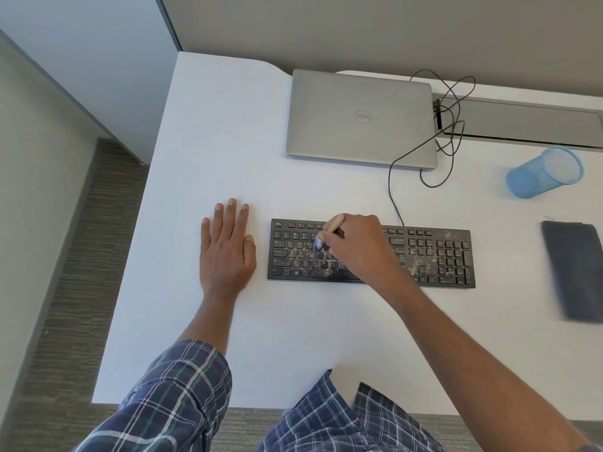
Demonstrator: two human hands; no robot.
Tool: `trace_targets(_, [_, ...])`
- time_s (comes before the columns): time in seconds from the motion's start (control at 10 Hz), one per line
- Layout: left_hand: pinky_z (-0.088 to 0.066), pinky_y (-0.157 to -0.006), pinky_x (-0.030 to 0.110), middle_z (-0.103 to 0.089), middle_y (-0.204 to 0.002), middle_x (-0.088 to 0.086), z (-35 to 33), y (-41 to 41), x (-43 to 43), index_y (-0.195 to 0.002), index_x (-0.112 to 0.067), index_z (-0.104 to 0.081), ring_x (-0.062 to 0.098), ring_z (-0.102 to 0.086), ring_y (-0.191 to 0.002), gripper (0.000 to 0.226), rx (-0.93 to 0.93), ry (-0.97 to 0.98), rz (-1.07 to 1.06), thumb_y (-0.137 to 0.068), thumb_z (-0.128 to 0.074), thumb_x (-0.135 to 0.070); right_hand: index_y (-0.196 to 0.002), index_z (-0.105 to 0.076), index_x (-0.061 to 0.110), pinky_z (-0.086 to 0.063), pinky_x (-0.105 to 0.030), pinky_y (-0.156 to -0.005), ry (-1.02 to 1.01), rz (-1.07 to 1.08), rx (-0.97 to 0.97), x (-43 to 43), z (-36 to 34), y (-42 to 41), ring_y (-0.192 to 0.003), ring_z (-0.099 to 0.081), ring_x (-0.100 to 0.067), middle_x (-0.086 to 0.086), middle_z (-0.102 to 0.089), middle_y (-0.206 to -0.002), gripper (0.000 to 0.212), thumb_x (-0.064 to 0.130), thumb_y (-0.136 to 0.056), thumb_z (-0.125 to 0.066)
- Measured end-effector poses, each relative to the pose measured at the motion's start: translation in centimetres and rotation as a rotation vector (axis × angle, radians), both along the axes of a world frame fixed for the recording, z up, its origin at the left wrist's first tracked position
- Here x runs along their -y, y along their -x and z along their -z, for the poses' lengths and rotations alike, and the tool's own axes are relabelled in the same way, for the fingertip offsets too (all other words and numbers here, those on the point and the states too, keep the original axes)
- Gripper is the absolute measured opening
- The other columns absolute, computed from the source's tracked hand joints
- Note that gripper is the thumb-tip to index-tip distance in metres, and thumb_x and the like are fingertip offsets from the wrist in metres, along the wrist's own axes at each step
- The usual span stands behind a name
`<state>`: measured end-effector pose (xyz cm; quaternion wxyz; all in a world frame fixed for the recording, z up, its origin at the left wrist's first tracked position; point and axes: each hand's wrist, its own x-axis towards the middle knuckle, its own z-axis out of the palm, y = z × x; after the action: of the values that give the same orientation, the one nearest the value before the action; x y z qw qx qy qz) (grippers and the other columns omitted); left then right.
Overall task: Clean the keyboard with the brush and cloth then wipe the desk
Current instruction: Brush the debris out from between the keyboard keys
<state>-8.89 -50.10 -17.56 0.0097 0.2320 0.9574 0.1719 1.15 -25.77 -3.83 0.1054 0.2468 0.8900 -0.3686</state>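
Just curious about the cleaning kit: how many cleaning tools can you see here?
2. A brush in the right hand over the keyboard, and a dark cloth lying on the desk to its right.

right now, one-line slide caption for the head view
Right hand holds the brush to the dusty keyboard; left hand flat on desk.

Closed laptop [360, 117], tipped blue mesh cup [544, 172]

Bright, even light right across, soft and diffuse, and the white counter [212, 151] picks up a cool bluish cast. Just faint shadows hugging the right hand [355, 243]. Wide-angle bending curves the counter's edges. The cloth [572, 272] at far right is smeared with blur, and the brush [334, 223] tip is blurred too.
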Motion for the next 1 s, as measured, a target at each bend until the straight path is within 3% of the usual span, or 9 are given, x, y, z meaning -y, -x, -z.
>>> trace_targets(0.1, [-0.007,-0.135,0.053,-0.014,-0.181,-0.001,0.0,0.0,0.0,-0.173,-0.025,-0.022,0.023,-0.005,-0.168,0.070,0.001,-0.002,-0.001,-0.104,-0.036,-0.027,-0.076,-0.074,0.025,-0.062,-0.042,-0.075,0.028,0.077,-0.076,0.0,0.1,0.3,-0.069,-0.074,-0.024,0.013,-0.077,-0.088,0.025,0.023,-0.100,-0.068])
trace_targets(0.3, [-0.007,-0.135,0.053,-0.012,-0.181,-0.001,0.0,0.0,0.0,-0.173,-0.026,-0.022,0.021,-0.003,-0.168,0.070,0.008,0.005,0.000,-0.104,-0.036,-0.027,-0.085,-0.078,0.022,-0.049,-0.026,-0.061,-0.014,0.042,-0.026,0.3,0.7,0.2,-0.055,-0.059,-0.005,0.018,-0.076,-0.088,0.021,0.026,-0.102,-0.066])
trace_targets(0.4, [-0.007,-0.135,0.053,-0.013,-0.181,-0.001,0.0,0.0,0.0,-0.173,-0.026,-0.022,0.022,-0.004,-0.168,0.070,0.008,0.005,-0.002,-0.104,-0.037,-0.027,-0.078,-0.077,0.023,-0.052,-0.027,-0.060,-0.032,-0.039,0.030,0.4,0.6,-0.3,-0.058,-0.063,-0.011,0.014,-0.078,-0.089,0.024,0.023,-0.099,-0.067])
trace_targets(0.6, [-0.008,-0.135,0.053,-0.013,-0.181,-0.001,-0.2,0.0,0.0,-0.172,-0.026,-0.023,0.022,-0.005,-0.168,0.070,0.013,-0.002,-0.004,-0.104,-0.037,-0.027,-0.068,-0.073,0.027,-0.062,-0.042,-0.072,0.088,0.081,-0.065,0.6,-0.1,0.3,-0.071,-0.075,-0.027,0.020,-0.075,-0.085,0.031,0.021,-0.097,-0.070])
trace_targets(0.8, [-0.008,-0.135,0.054,-0.013,-0.181,-0.001,-0.1,0.0,0.0,-0.172,-0.025,-0.022,0.022,-0.005,-0.168,0.070,0.009,0.006,-0.001,-0.104,-0.037,-0.027,-0.082,-0.076,0.025,-0.058,-0.036,-0.068,0.013,0.025,-0.066,1.5,0.8,1.1,-0.057,-0.062,-0.011,0.018,-0.075,-0.082,0.021,0.026,-0.101,-0.067])
trace_targets(0.9, [-0.008,-0.135,0.054,-0.013,-0.181,-0.001,-0.1,0.0,0.0,-0.172,-0.025,-0.023,0.023,-0.005,-0.168,0.070,0.005,0.005,-0.002,-0.104,-0.037,-0.027,-0.079,-0.076,0.023,-0.060,-0.039,-0.067,0.046,0.010,-0.027,1.4,0.8,1.0,-0.059,-0.067,-0.014,0.019,-0.075,-0.083,0.021,0.024,-0.099,-0.069])
trace_targets(1.0, [-0.008,-0.135,0.053,-0.013,-0.181,-0.001,-0.1,0.0,0.0,-0.173,-0.025,-0.022,0.023,-0.005,-0.168,0.070,0.007,0.005,-0.001,-0.104,-0.037,-0.027,-0.070,-0.076,0.028,-0.064,-0.047,-0.068,0.083,0.009,-0.002,0.9,-0.1,0.9,-0.068,-0.076,-0.030,0.003,-0.077,-0.077,0.026,0.023,-0.095,-0.072])
